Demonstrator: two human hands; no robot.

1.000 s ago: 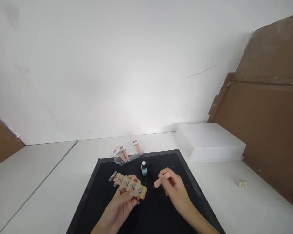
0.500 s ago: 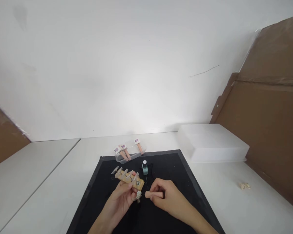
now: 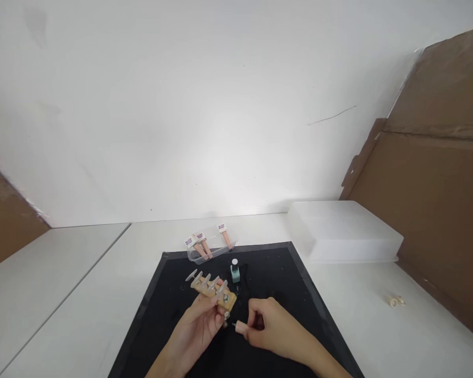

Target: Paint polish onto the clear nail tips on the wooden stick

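Pale wood makes up the short strip (image 3: 215,295) in the left hand (image 3: 195,326), held above the black mat (image 3: 276,283) with a row of clear tips (image 3: 206,281) standing on it. The strip looks light and stiff; the tips seem thin and easily knocked loose, so it is best gripped by its wooden edges, as the thumb and fingers nearly do here. Beneath it shows a small part too blurred to name. The right hand (image 3: 278,328) pinches a pink stick (image 3: 242,328), probably light and smooth, its fine end pointing toward the left hand without touching; its middle would give the surest hold. Beyond, a teal bottle (image 3: 235,274) stands upright, likely glass and easy to tip. Behind it, a clear tray (image 3: 195,261) holds three label-topped pink sticks (image 3: 205,249), two close together and one apart. To the right sits a cloudy white box (image 3: 342,228), whose contents cannot be made out.
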